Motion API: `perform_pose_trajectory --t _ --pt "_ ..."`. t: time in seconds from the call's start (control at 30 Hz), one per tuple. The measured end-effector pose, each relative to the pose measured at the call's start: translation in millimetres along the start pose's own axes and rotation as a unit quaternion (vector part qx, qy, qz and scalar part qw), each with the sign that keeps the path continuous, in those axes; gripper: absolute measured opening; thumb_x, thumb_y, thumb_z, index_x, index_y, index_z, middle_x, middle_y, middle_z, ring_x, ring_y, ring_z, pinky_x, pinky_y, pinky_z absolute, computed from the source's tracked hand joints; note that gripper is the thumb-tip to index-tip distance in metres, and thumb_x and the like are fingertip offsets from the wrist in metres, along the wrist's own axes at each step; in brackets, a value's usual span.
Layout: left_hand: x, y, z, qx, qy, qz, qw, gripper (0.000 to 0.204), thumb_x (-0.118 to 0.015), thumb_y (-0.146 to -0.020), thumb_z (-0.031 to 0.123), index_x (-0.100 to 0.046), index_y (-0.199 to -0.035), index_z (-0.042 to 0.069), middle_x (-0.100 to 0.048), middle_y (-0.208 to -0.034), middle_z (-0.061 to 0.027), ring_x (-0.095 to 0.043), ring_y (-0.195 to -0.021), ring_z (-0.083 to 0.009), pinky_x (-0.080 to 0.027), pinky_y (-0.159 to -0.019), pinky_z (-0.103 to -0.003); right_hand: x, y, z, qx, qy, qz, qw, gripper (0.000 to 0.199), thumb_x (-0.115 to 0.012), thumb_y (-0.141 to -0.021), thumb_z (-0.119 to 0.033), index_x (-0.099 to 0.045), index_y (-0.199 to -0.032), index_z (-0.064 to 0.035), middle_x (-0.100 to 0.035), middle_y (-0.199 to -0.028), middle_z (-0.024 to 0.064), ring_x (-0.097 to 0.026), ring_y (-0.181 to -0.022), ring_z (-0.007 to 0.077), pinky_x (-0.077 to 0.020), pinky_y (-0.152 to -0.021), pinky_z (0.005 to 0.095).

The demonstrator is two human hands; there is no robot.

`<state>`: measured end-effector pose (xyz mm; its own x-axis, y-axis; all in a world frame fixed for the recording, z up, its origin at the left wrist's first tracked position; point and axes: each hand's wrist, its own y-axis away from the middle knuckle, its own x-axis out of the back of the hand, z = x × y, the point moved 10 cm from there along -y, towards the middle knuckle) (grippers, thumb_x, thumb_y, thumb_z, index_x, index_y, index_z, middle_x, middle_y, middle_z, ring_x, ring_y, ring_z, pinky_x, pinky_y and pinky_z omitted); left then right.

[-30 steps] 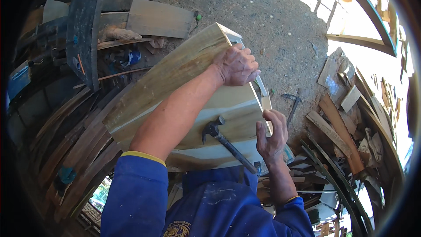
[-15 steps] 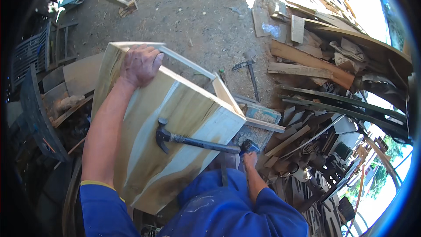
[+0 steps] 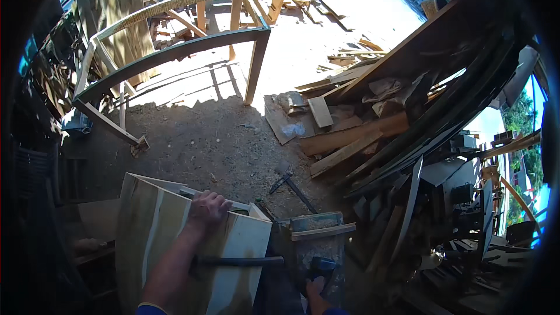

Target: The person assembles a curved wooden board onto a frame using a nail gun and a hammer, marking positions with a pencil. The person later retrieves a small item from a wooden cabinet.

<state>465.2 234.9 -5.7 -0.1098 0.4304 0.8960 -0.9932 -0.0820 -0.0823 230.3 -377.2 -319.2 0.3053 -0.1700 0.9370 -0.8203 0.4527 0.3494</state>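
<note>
- The box (image 3: 175, 245), a pale plank-built one, was seen at the lower left, standing on the dirt ground (image 3: 221, 140) with its open top facing up.
- The left hand (image 3: 207, 210) was closed over the box's top rim, fingers curled over the edge, steadying it.
- The right hand (image 3: 315, 289) was seen low in the frame, wrapped around the grip of a hammer (image 3: 239, 261); its shaft lay across the box's near face, head to the left.
- A block (image 3: 318, 236) stood just beside the box, near the right hand.
- A second hammer (image 3: 289, 184) lay on the ground beyond the block.
- Scrap boards (image 3: 350, 140) were piled to the right; a curved frame (image 3: 175, 52) stood well apart behind.
- For clean blows, the rim would best be held firmly, fingers kept away from the strike line, and the hammer face brought square to the wood.
</note>
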Motion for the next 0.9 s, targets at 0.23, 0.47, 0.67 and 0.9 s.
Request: perform_pose_trajectory --t 0.23,0.47,0.67,0.9 --pt "-10 4 -2 0.048 -0.052 0.001 0.997 0.041 -0.055 -0.098 0.042 -0.071 -0.075 0.012 -0.070 -0.079 -0.0081 -0.067 -0.083 -0.0262 -0.050 -0.078 -0.046 67 3 -17 -0.067 -0.055 -0.029 0.996 0.089 -0.083 -0.070 -0.041 -0.047 -0.136 0.0061 -0.066 -0.116 0.0281 -0.064 -0.111 0.0457 -0.0502 -0.096 0.0507" --pt "-17 10 -8 0.072 -0.057 0.000 0.996 0.038 -0.056 -0.097 0.041 -0.072 -0.078 0.012 -0.071 -0.081 -0.0077 -0.067 -0.084 -0.0268 -0.050 -0.081 -0.048 204 -35 -46 -0.030 -0.028 -0.052 0.998 0.071 -0.082 -0.073 -0.047 -0.066 -0.120 0.0044 -0.071 -0.113 0.0245 -0.069 -0.110 0.0366 -0.0533 -0.092 0.0462" --pt "-16 11 -14 0.091 -0.062 -0.020 0.994 0.037 -0.057 -0.097 0.040 -0.073 -0.080 0.011 -0.071 -0.082 -0.0079 -0.068 -0.086 -0.0273 -0.049 -0.083 -0.048 298 -56 -202 0.082 -0.252 -0.200 0.943 0.050 -0.083 -0.074 -0.028 -0.072 -0.112 0.0020 -0.075 -0.108 0.0135 -0.071 -0.101 0.0238 -0.0558 -0.085 0.0376" --pt "-20 5 -19 0.068 -0.069 0.032 0.995 0.033 -0.063 -0.092 0.039 -0.071 -0.072 0.013 -0.070 -0.076 -0.0063 -0.068 -0.077 -0.0263 -0.051 -0.072 -0.049 297 -164 -421 0.154 -0.420 -0.244 0.860 0.010 -0.075 -0.084 -0.014 -0.069 -0.080 -0.0067 -0.062 -0.065 0.0021 -0.060 -0.052 0.0152 -0.0490 -0.049 0.0325"
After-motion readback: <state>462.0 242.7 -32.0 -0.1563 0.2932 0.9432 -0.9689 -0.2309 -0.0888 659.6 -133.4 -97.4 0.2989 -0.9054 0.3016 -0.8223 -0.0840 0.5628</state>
